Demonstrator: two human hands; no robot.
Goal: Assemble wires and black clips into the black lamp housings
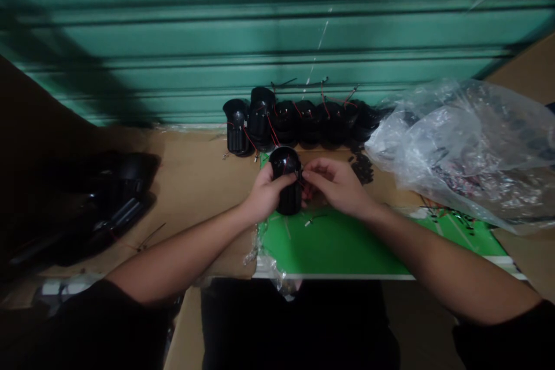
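My left hand (pixel 265 195) grips a black cylindrical plastic housing (pixel 286 182) upright from the left, with thin red wires on its domed top. My right hand (pixel 333 185) comes in from the right, its fingertips pinched at a red wire (pixel 296 176) on the housing's side. The hands hide much of the housing's middle. Just below them lies a green board (pixel 333 245), with a small wired part (pixel 310 221) on it. Behind the hands stands a row of several similar black housings (pixel 299 122) with red wires.
Cardboard (pixel 195 185) covers the work surface. A crumpled clear plastic bag (pixel 459 150) lies to the right, and a heap of dark housings (pixel 99 208) sits in shadow to the left. Small black parts (pixel 362 166) lie near the row, against a green corrugated shutter (pixel 260 29).
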